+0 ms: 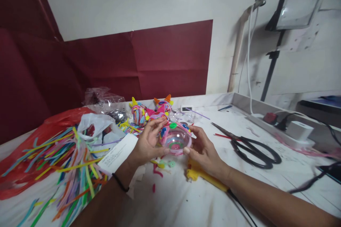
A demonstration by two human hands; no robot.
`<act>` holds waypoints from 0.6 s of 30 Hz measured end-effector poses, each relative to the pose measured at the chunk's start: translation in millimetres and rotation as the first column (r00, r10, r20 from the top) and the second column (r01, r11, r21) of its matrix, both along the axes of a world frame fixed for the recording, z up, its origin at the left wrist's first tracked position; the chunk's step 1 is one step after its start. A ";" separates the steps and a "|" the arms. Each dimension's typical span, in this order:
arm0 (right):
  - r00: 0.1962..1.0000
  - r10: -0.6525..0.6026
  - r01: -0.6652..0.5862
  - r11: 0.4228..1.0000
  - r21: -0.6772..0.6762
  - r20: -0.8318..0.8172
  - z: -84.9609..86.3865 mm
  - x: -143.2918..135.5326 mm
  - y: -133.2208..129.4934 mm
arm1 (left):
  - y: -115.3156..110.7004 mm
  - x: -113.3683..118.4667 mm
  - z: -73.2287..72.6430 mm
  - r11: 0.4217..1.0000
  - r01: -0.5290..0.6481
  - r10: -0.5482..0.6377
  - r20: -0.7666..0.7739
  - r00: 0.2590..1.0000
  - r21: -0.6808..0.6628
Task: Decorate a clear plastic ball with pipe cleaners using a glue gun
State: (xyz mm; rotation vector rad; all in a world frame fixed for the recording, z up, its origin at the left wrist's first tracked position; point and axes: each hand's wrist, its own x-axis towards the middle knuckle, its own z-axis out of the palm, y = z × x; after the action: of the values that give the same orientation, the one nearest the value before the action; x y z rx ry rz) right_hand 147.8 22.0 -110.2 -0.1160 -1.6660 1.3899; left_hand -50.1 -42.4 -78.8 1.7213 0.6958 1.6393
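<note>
Head view: the left hand (148,144) is loosely curled, thumb and fingers well parted, with the edge of a clear plastic shell (176,138) between them; the thumb sits at the lower edge, the fingers at the upper side. The right hand (205,150) has the tighter pinch, thumb on the near edge and fingers reaching round behind, partly hidden. So the shell is between the two sets of fingers, seemingly raised off the tabletop (176,202). It looks light and thin-walled, likely stiff yet easy to dent or crack, and its smooth clear part would probably slip; the fuzzy pink rim (176,154) seems the surer hold, keeping pressure off the green dot (173,125) on the upper edge. The clear round side faces the wearer; whether it is hollow or bulging there I cannot tell. Being round, it shows no obvious long axis. Just below the fingers are pale green discs (171,164); under the right hand lies a yellow glue gun (195,173). Beyond the left fingertips are colourful horned figures (139,114). Farther out, a white card (118,154) and a heap of fuzzy strips (77,163) lie left of the left fingers, and black-handled scissors (234,137) lie right of the right fingers, blades pointing away and leftward
</note>
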 end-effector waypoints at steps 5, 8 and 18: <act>0.999 -0.032 0.032 0.999 -0.002 0.019 0.6 0.2 -0.8 | 1.6 -1.0 -2.0 1.000 0.002 -0.002 -0.003 1.000 0.003; 0.999 -0.026 0.026 1.000 -0.013 0.021 1.3 0.5 -1.5 | 1.7 -0.7 -1.9 1.000 -0.001 0.001 -0.001 1.000 0.004; 0.998 -0.042 0.044 0.998 -0.043 0.035 4.7 0.5 -1.5 | 2.9 2.5 -1.1 0.999 -0.021 0.021 -0.003 1.000 0.024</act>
State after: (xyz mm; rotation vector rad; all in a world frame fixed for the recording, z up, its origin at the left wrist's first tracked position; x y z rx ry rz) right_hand 148.2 20.5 -105.5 -0.2003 -1.6520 1.3991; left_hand -47.6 -39.5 -79.9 1.7391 0.7003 1.6659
